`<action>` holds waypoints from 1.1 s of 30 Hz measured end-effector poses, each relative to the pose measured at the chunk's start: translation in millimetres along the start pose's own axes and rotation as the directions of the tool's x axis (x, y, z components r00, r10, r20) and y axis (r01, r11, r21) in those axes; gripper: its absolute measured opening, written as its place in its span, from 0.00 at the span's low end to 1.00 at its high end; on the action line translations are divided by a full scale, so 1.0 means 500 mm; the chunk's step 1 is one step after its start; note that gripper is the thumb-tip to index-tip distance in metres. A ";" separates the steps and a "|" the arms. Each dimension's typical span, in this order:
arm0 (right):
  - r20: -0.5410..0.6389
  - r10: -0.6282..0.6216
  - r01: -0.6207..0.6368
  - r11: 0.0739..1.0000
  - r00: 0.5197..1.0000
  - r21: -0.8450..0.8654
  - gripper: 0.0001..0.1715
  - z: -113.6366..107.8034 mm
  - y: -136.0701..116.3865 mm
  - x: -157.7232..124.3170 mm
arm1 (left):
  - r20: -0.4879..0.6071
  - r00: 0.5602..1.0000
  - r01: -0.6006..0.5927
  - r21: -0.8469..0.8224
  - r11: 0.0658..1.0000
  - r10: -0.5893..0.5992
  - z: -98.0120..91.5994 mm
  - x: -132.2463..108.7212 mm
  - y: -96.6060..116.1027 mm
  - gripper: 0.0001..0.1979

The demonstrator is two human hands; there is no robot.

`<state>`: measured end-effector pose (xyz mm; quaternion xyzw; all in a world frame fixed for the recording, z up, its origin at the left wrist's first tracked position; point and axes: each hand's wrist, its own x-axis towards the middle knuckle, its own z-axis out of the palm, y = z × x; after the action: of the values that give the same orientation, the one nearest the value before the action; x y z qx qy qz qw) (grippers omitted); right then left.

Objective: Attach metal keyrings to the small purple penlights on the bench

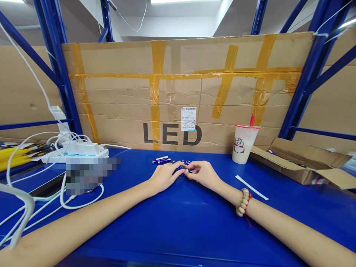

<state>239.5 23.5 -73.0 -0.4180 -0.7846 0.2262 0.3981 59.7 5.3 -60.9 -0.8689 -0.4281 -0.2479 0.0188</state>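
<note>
My left hand [166,175] and my right hand [203,174] meet over the blue table, fingertips almost touching. The left hand is closed on a slim shiny blue tube [177,169], partly hidden by its fingers. A pinch of thumb and fingers closes my right hand at the tube's end; a small pale piece shows there, too tiny to name. Behind the left hand lie slim blue-purple tubes with silver ends [162,160]. Several tiny parts are scattered around the fingertips, some hidden by the hands.
A lidded drink cup [242,146] with a red straw stands at right, near an open cardboard box [294,165] and a white strip [251,187]. White cables and a power strip [83,148] crowd the left, beside a phone [48,186]. A taped cardboard panel [125,107] closes the back.
</note>
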 end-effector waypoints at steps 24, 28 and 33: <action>-0.098 -0.074 0.080 0.995 0.992 0.065 0.18 -0.003 0.007 0.002 | 0.017 0.999 0.049 0.008 0.999 -0.049 -0.007 -0.001 0.010 0.16; -0.097 -0.073 0.081 0.994 0.993 0.079 0.17 -0.005 0.007 0.003 | -0.019 0.997 0.076 -0.027 0.997 -0.076 -0.005 -0.002 0.009 0.16; -0.134 -0.089 0.100 0.992 0.987 0.073 0.15 -0.005 0.004 0.005 | -0.034 0.996 0.080 -0.053 0.995 -0.082 -0.004 -0.003 0.006 0.15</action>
<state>241.8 26.8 -71.9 -0.3782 -0.7662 0.2101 0.4752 60.5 1.9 -59.5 -0.8463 -0.4561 -0.2753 -0.0061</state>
